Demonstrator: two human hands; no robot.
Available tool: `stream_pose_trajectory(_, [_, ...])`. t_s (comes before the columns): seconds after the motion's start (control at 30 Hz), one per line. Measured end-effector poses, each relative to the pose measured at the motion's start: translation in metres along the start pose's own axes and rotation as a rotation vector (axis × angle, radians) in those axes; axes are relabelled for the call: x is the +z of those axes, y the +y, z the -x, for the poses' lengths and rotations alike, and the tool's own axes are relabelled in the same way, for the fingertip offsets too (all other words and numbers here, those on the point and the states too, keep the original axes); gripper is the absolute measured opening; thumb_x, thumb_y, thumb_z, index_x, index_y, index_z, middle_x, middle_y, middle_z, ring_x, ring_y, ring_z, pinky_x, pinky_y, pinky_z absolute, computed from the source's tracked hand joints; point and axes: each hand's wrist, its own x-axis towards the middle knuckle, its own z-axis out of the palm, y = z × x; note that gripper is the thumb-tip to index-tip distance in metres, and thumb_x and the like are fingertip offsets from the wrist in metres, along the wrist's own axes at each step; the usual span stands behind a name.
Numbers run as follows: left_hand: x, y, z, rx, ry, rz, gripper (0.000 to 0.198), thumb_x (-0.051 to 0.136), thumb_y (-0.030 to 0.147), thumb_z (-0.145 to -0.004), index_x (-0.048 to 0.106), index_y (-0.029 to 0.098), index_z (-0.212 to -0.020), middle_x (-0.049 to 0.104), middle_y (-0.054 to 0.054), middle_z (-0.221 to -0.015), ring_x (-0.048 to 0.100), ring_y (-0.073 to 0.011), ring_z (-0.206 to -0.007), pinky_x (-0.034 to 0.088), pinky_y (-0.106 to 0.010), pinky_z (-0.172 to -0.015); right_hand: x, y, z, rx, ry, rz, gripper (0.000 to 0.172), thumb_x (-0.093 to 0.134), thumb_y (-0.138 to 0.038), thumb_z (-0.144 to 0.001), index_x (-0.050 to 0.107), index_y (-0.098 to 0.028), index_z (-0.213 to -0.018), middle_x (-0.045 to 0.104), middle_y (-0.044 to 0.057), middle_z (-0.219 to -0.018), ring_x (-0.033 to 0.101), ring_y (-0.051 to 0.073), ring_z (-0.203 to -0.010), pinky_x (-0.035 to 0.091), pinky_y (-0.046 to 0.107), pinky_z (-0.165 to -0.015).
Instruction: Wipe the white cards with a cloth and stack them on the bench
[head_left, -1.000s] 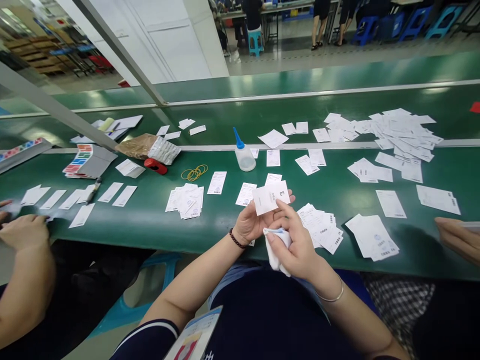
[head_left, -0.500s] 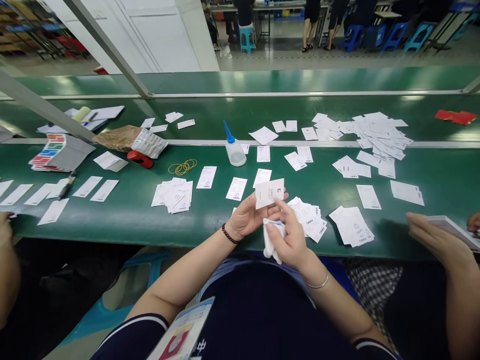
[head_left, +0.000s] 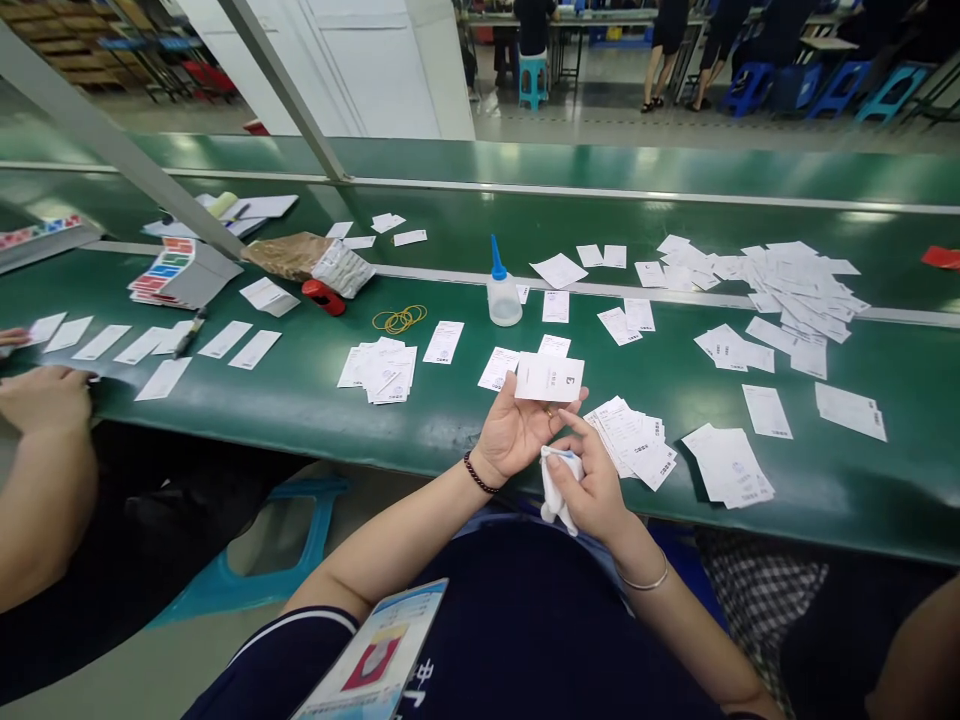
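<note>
My left hand [head_left: 514, 432] is raised over the green workbench [head_left: 450, 440], pinching a small white printed card [head_left: 549, 377] between thumb and fingertips. My right hand [head_left: 594, 482] sits just below and to the right, gripping a crumpled white cloth [head_left: 561, 492] with a small blue tip showing at its top. The two hands nearly touch. A loose stack of printed white slips [head_left: 631, 440] lies right beside my right hand. Several single slips lie just beyond the card.
A co-worker's hand [head_left: 45, 398] rests at the bench's left among spaced white slips. A blue-capped plastic squeeze bottle [head_left: 502, 295], rubber bands [head_left: 400, 319], a red tool [head_left: 324, 297] and a foil packet [head_left: 343, 270] lie farther along. Many papers cover the far right.
The whole view has swung, shifting the bench. The card now sits more level, and my right hand has drawn slightly back from it. The co-worker's hand holding papers at right has left view.
</note>
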Motion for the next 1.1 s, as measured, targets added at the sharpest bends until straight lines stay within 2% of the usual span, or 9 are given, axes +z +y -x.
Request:
stream_pose_trajectory(0.13, [-0.003,-0.002,0.003,0.004,0.026,0.006,0.058,0.052,0.057,-0.09,0.054,0.017,-0.132,0.064,-0.011,-0.128,0.061,-0.0304,-0.118,0.048,-0.038,-0.1,-0.002,-0.001,-0.001,-0.013,0.019,0.019,0.045,0.054,-0.033,-0.094,0.041,-0.024,-0.135,0.064,0.0,-0.086,0.058,0.011,-0.06,0.049,0.027,-0.058])
stream_pose_trajectory(0.3, [-0.011,-0.005,0.007,0.065,-0.021,-0.178,0.055,0.071,0.054,-0.077,0.061,0.017,-0.116,0.064,-0.011,-0.124,0.061,-0.031,-0.117,0.044,-0.045,-0.105,-0.008,0.0,-0.003,0.028,0.123,-0.087,0.029,0.059,-0.037,-0.091,0.053,-0.023,-0.116,0.064,0.004,-0.095,0.063,0.016,-0.079,0.052,0.031,-0.068])
stream_pose_trajectory(0.37, [-0.015,-0.001,0.009,0.198,-0.038,-0.393,0.05,0.081,0.047,-0.068,0.063,0.017,-0.104,0.062,-0.012,-0.122,0.057,-0.0322,-0.122,0.042,-0.048,-0.107,-0.011,0.002,-0.002,0.105,0.127,-0.153,0.027,0.063,-0.04,-0.089,0.055,-0.023,-0.108,0.063,0.003,-0.091,0.062,0.014,-0.072,0.051,0.028,-0.061])
stream_pose_trajectory(0.43, [-0.02,0.009,0.011,0.434,-0.023,-0.719,0.05,0.088,0.034,-0.06,0.062,0.019,-0.099,0.059,-0.011,-0.125,0.049,-0.0318,-0.13,0.036,-0.05,-0.112,-0.012,0.003,0.0,0.181,0.118,-0.193,0.028,0.065,-0.043,-0.087,0.055,-0.022,-0.103,0.062,0.002,-0.085,0.059,0.012,-0.064,0.049,0.025,-0.054])
stream_pose_trajectory(0.5, [-0.024,0.022,0.014,0.656,-0.02,-1.057,0.055,0.089,0.025,-0.057,0.063,0.021,-0.104,0.055,-0.011,-0.133,0.042,-0.0303,-0.136,0.026,-0.05,-0.118,-0.012,0.004,0.002,0.235,0.106,-0.214,0.029,0.066,-0.045,-0.086,0.056,-0.022,-0.101,0.061,0.001,-0.081,0.058,0.012,-0.06,0.047,0.023,-0.05])
stream_pose_trajectory(0.57, [-0.028,0.035,0.016,0.756,-0.045,-1.301,0.06,0.086,0.025,-0.061,0.06,0.022,-0.115,0.051,-0.012,-0.139,0.038,-0.0305,-0.139,0.019,-0.051,-0.121,-0.011,0.006,0.004,0.283,0.091,-0.225,0.029,0.066,-0.046,-0.085,0.056,-0.022,-0.098,0.062,0.001,-0.078,0.057,0.011,-0.058,0.047,0.023,-0.049])
stream_pose_trajectory(0.67, [-0.033,0.048,0.019,0.765,-0.092,-1.486,0.068,0.08,0.028,-0.069,0.053,0.021,-0.13,0.047,-0.015,-0.144,0.036,-0.033,-0.14,0.02,-0.054,-0.12,-0.009,0.01,0.007,0.33,0.084,-0.218,0.03,0.066,-0.047,-0.084,0.056,-0.021,-0.096,0.063,0.0,-0.076,0.058,0.011,-0.057,0.048,0.023,-0.049])
stream_pose_trajectory(0.8, [-0.038,0.053,0.021,0.728,-0.113,-1.571,0.076,0.074,0.029,-0.075,0.04,0.021,-0.143,0.04,-0.015,-0.15,0.032,-0.0343,-0.142,0.02,-0.055,-0.12,-0.005,0.016,0.008,0.363,0.071,-0.2,0.032,0.067,-0.047,-0.083,0.057,-0.02,-0.096,0.063,0.001,-0.075,0.058,0.012,-0.057,0.048,0.023,-0.049])
stream_pose_trajectory(1.1, [-0.045,0.057,0.022,0.706,-0.134,-1.631,0.086,0.071,0.026,-0.077,0.028,0.021,-0.15,0.033,-0.015,-0.155,0.029,-0.035,-0.144,0.021,-0.055,-0.119,-0.003,0.026,0.009,0.409,0.037,-0.164,0.033,0.067,-0.047,-0.084,0.057,-0.02,-0.098,0.063,0.002,-0.079,0.058,0.012,-0.062,0.05,0.023,-0.052])
